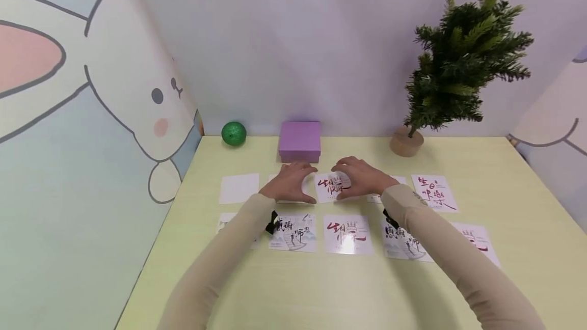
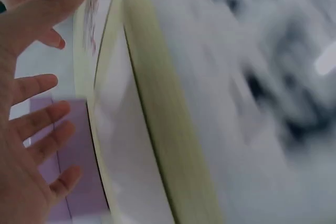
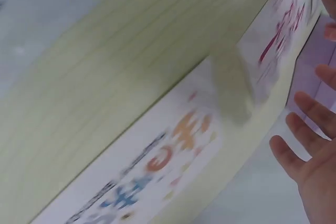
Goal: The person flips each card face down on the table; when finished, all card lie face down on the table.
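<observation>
My left hand [image 1: 290,183] is over a white card [image 2: 123,129] in the back row, its fingers spread and slightly bent, with nothing in them. To its right, my right hand [image 1: 362,177] is held the same way, also holding nothing. Between the hands lies a square white card with red characters [image 1: 326,190]. A card with colourful characters [image 3: 157,166] is partly hidden under the right hand and sleeve. Just behind the left hand sits a purple box [image 1: 300,139].
A blank white card [image 1: 239,188] lies at back left, a red-lettered card [image 1: 434,192] at back right. The front row includes a black-lettered card [image 1: 292,233] and a red-lettered card [image 1: 348,235]. Behind stand a green ball [image 1: 234,133] and a small tree [image 1: 463,60].
</observation>
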`<state>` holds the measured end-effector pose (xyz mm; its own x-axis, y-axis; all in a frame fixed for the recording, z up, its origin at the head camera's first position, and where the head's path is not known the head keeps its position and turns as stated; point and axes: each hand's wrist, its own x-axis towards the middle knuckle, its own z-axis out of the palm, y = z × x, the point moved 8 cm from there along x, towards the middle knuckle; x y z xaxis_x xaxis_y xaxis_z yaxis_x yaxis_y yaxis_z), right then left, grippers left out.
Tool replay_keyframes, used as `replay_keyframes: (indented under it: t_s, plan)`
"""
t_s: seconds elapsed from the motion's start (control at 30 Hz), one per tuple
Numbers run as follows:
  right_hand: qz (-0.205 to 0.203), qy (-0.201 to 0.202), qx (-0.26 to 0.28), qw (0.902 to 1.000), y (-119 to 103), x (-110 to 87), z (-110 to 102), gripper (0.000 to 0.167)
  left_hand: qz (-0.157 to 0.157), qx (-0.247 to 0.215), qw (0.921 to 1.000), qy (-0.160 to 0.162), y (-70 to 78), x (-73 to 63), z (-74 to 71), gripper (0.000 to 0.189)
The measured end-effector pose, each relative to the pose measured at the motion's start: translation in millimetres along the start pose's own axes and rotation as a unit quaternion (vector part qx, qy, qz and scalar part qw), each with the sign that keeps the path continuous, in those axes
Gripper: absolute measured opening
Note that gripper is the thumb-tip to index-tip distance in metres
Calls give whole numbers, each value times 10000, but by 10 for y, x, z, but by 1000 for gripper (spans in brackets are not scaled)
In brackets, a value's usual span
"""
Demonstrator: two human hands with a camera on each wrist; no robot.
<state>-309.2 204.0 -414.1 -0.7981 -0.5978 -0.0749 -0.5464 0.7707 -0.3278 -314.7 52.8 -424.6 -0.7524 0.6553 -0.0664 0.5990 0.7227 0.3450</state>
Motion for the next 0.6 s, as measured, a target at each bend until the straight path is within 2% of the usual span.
replay_keyframes:
  t_s: [0.1,0.3,0.4,0.5,0.6]
  plan:
    - [217,4,12,9998,161,-131,-3,90,44,120,9998,-140,184,156,122,93]
    - [187,-228,56,9995,154,-11,99,109,-303,415,9984,-215,197,231,205,93]
    - [214,-399,-115,9989,147,31,133,114,-284,320,9986,-303,238,267,237,92]
    - [437,-516,-301,9973,204,29,124,117,-217,296,9988,-319,302,339,245,91]
    - [634,-682,-298,9952,221,59,151,117,-259,339,9986,-318,291,343,246,90]
